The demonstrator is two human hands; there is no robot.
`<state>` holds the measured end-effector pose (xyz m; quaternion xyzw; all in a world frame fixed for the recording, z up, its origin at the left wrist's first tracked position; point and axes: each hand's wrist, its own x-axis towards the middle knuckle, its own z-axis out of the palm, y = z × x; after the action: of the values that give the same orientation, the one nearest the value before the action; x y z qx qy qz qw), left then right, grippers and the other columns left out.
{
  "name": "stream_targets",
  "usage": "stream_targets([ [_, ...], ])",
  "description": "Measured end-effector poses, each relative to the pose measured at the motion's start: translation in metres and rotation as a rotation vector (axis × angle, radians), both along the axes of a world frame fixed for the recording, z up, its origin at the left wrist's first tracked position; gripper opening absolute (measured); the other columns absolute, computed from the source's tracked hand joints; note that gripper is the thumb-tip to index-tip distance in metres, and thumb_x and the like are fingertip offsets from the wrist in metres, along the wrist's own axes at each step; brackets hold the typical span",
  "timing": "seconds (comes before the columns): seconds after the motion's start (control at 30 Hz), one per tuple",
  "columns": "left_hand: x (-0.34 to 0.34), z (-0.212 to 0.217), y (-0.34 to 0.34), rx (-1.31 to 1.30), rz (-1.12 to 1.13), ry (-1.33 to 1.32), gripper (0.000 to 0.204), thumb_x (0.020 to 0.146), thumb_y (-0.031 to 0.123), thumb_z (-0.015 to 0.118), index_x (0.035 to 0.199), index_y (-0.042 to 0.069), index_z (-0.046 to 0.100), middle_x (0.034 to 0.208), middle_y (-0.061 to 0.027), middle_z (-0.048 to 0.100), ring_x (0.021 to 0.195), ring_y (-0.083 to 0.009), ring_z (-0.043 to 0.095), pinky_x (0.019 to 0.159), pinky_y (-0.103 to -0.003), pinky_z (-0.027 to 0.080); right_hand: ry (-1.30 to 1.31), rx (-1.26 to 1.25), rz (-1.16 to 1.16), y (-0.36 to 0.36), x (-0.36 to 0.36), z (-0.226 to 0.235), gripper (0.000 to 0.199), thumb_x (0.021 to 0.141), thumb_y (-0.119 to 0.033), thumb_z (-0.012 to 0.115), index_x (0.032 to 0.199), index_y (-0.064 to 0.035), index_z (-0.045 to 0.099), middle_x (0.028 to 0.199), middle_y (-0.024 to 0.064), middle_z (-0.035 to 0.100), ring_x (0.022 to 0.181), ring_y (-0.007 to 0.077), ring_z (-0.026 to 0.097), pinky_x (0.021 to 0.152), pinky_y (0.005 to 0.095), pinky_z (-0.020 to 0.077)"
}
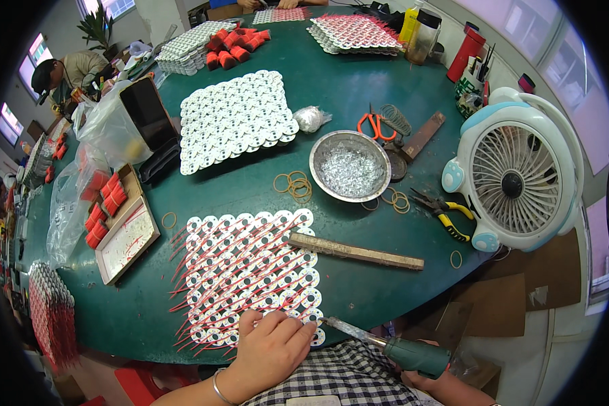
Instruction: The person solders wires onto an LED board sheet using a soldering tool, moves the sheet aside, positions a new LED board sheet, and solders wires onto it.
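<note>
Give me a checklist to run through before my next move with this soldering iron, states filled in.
1. Right hand gripping the soldering iron: ok.
2. Left hand on the wired panel: ok, at its lower right part.
3. Iron tip well away from left hand: not ok, it looks very close.
4. Panel uncovered: not ok, the wooden bar overlaps its right side.
5. Pliers off the panel: ok.
6. Iron hot: cannot tell.

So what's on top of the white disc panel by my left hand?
Red wires slant across the panel, a wooden strip overlaps its right side, and your left hand rests at its lower edge, hiding whatever is beneath.
</note>
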<state>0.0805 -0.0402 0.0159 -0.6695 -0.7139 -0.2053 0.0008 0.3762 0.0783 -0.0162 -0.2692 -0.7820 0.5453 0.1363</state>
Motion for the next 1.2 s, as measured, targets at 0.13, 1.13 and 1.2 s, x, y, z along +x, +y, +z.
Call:
stream_targets([
  [0.13, 0.0, -0.001, 0.001, 0.0, -0.002, -0.006, 0.021, 0.069, 0.022, 0.073, 0.089, 0.019, 0.069, 0.078, 0.007, 0.057, 0.08, -0.0124, 0.052, 0.079, -0.039, 0.029, 0.053, -0.156, -0.063, 0.0, -0.006, 0.002, 0.017, 0.078, -0.013, 0.062, 0.09, -0.0017, 0.065, 0.07, 0.0039, 0.064, 0.06, 0.0141, 0.062, 0.058, 0.0268, 0.05],
  [1.13, -0.038, 0.012, 0.003, 0.087, 0.057, -0.199, 0.021, 0.073, 0.012, 0.072, 0.093, 0.012, 0.067, 0.088, 0.0008, 0.061, 0.078, -0.0172, 0.057, 0.069, -0.035, 0.038, 0.656, -0.479, -0.395, 0.039, -0.117, 0.019, 0.058, 0.09, -0.045, 0.05, 0.122, 0.0025, 0.037, 0.096, 0.0214, 0.057, 0.048, 0.022, 0.056, 0.044, 0.032, 0.0464],
  [1.2, -0.04, 0.008, 0.011, 0.075, 0.048, -0.175, 0.016, 0.074, 0.012, 0.071, 0.089, 0.011, 0.066, 0.084, -0.0008, 0.06, 0.076, -0.0193, 0.056, 0.067, -0.035, 0.039, 0.735, -0.558, -0.375, 0.041, -0.12, 0.012, 0.057, 0.091, -0.035, 0.05, 0.126, 0.0075, 0.034, 0.106, 0.0275, 0.054, 0.058, 0.0272, 0.06, 0.046, 0.0336, 0.0496],
])
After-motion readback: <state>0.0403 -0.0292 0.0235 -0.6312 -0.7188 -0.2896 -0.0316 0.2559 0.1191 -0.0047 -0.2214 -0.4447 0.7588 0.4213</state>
